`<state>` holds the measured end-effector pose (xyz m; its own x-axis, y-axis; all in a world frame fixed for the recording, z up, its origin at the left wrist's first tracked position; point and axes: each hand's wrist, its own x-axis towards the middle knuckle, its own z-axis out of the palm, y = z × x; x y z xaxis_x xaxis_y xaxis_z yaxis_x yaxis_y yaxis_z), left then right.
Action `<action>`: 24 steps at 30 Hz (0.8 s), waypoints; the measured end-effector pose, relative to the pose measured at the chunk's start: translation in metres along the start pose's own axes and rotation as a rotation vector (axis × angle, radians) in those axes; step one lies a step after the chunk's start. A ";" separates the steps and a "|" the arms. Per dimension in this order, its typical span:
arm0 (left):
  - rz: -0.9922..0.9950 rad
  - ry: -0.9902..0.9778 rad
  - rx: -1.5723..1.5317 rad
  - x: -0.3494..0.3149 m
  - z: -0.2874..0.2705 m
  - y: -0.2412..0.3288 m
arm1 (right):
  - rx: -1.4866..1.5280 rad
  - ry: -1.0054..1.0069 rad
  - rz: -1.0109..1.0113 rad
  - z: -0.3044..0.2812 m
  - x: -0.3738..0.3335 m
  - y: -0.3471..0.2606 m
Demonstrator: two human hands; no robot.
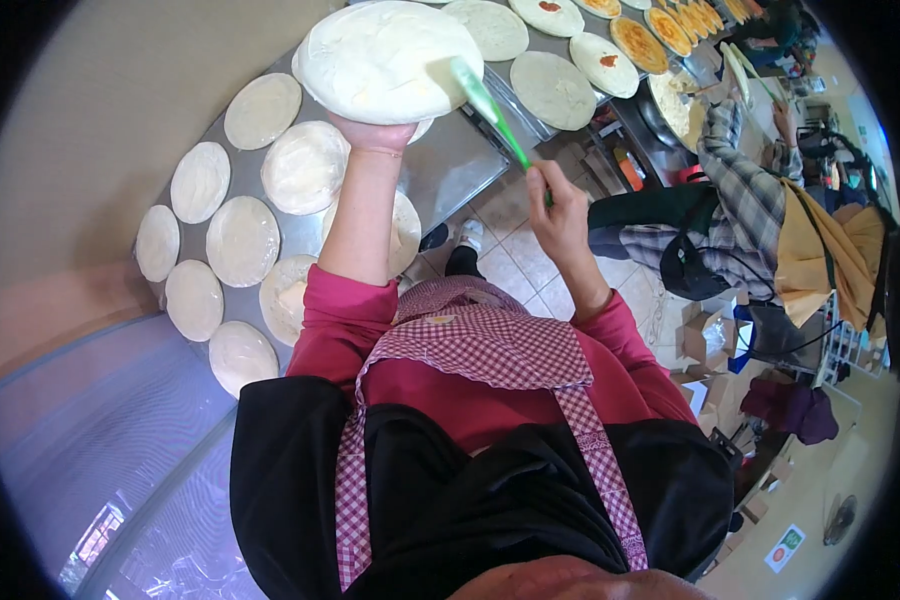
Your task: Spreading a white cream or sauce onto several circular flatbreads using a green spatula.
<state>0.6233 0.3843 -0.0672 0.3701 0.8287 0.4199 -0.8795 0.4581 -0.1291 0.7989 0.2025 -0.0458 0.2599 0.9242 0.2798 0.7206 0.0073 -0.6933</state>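
Observation:
My left hand (375,133) holds up a large flat round of pale dough (380,60) from below. Its fingers are hidden under the dough, and the top has an uneven whitish coating. With my right hand (560,215) I grip the green handle of a spatula (500,118), fingers wrapped round it. The spatula's pale head reaches the right edge of the round. Below and left of my left forearm, several more dough rounds (242,240) lie on a metal table (440,165). One (292,298) bears a pale yellowish patch in its middle.
Rounds with red sauce (605,62) and orange-topped rounds (638,45) run along the far counter. A co-worker in a plaid sleeve (735,150) stands at right by a wide bowl of pale mixture (678,108). Cardboard boxes (710,338) sit on the right.

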 end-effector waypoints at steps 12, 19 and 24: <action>0.002 0.038 0.010 -0.003 -0.004 -0.013 | 0.060 -0.064 -0.094 -0.019 -0.007 0.019; 0.038 0.130 -0.022 0.004 -0.020 -0.019 | 0.109 -0.094 -0.101 -0.009 -0.020 0.026; -0.053 -0.037 -0.106 0.002 -0.021 -0.014 | 0.171 -0.229 -0.178 -0.019 -0.019 0.009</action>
<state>0.6431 0.3861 -0.0835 0.4021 0.7911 0.4609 -0.8216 0.5340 -0.1996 0.8130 0.1776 -0.0450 -0.0258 0.9643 0.2634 0.6182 0.2225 -0.7539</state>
